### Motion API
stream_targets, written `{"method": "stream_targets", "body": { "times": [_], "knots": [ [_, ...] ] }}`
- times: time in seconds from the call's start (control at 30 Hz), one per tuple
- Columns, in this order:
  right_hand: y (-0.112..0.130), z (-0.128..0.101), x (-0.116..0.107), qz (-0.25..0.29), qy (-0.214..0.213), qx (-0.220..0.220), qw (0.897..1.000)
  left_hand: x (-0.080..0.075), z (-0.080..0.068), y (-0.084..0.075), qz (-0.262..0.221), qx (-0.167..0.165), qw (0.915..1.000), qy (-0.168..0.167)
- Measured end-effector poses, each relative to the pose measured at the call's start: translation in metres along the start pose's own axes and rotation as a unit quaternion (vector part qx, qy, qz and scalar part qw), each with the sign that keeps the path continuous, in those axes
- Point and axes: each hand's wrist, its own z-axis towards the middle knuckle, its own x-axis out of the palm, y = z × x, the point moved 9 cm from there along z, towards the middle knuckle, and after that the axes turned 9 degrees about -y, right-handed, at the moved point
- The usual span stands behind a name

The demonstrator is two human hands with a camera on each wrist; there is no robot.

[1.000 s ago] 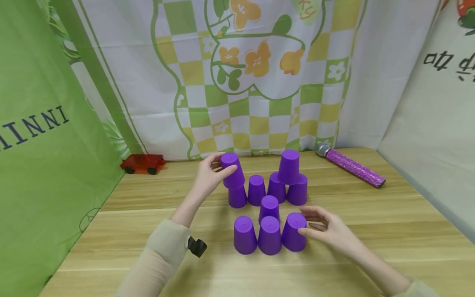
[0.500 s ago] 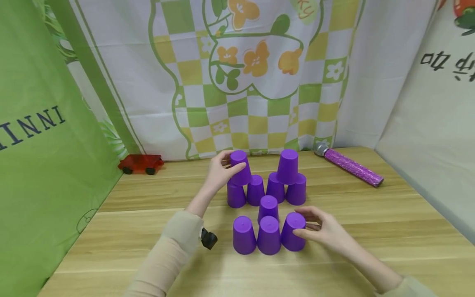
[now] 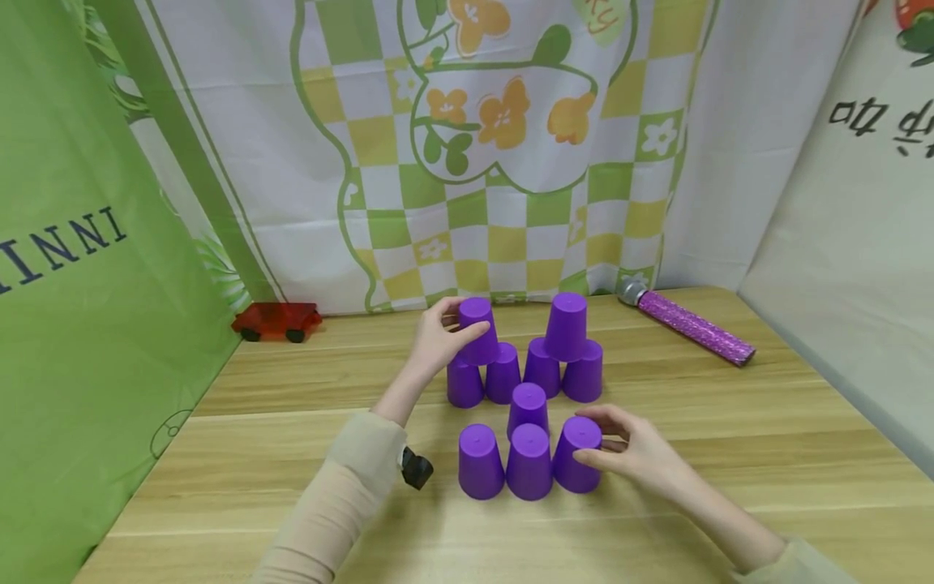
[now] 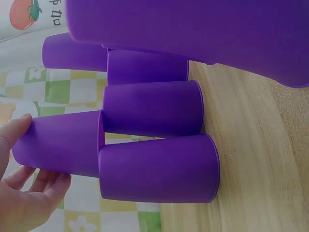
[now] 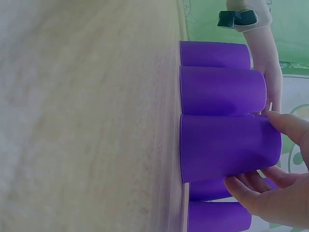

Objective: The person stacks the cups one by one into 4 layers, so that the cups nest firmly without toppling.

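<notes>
My left hand [image 3: 438,337] grips an upside-down purple cup [image 3: 477,331] between thumb and fingers. In the left wrist view that held cup [image 4: 60,142] touches the rims' side of two lower cups, bridging the left back pair [image 4: 159,169]. To its right, another purple cup [image 3: 566,327] rests across a second back pair [image 3: 583,373]. My right hand [image 3: 638,454] has thumb and fingers around the rightmost front cup [image 5: 227,147], which stands upside down on the table. Beside it are two more front cups [image 3: 529,462], with a single cup [image 3: 529,408] just behind them.
A red toy car [image 3: 277,322] sits at the table's back left. Toward the back right lies a glittery pink tube [image 3: 693,326] with a silver end. Patterned cloth [image 3: 507,219] hangs behind the wooden table [image 3: 277,462].
My left hand has moved right with its cup, bringing it from above the leftmost back cup to over the left pair. My right hand has shifted slightly further around the front cup.
</notes>
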Motion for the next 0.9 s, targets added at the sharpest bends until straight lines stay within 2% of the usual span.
{"method": "stream_targets", "body": {
  "times": [0.37, 0.63, 0.9],
  "knots": [
    [0.003, -0.001, -0.001, -0.008, -0.005, -0.011, 1.0, 0.0, -0.001, 0.0, 0.001, 0.003, 1.0, -0.002],
    [0.003, -0.001, -0.001, -0.016, -0.008, -0.011, 1.0, -0.003, -0.004, 0.003, 0.025, -0.001, 0.9997, 0.004],
    [0.004, -0.001, -0.002, -0.018, -0.013, -0.017, 1.0, -0.026, -0.016, -0.008, 0.018, 0.021, 0.9994, -0.021]
  ]
}}
